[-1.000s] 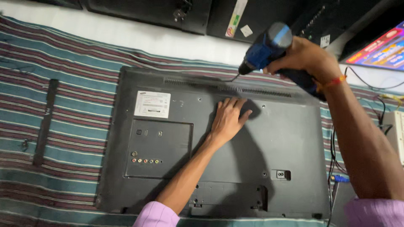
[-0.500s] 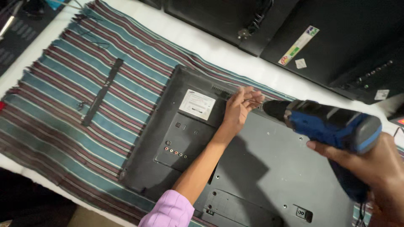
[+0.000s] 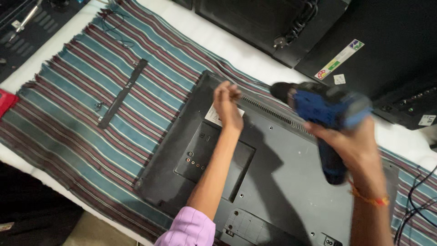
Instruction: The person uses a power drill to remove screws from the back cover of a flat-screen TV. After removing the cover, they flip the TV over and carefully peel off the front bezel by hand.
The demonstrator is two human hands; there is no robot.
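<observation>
A flat television [image 3: 277,182] lies face down on a striped cloth [image 3: 77,105], its grey back panel up. My left hand [image 3: 227,105] hovers over the panel's upper edge near a white label [image 3: 213,116], its fingers pinched together; I cannot make out what is between them. My right hand [image 3: 350,146] grips a blue cordless drill [image 3: 323,114], blurred by motion, held above the panel with its dark chuck pointing left toward my left hand.
A long dark strip [image 3: 123,93] lies on the cloth left of the television, with small screws beside it. Other dark televisions [image 3: 364,41] stand along the far edge. A red object [image 3: 5,101] sits at the left. Cables [image 3: 419,200] trail at the right.
The view has swung left. My left hand lifted off the panel's middle and moved to its upper edge, fingers closing. The drill left the top edge and now hangs over the panel.
</observation>
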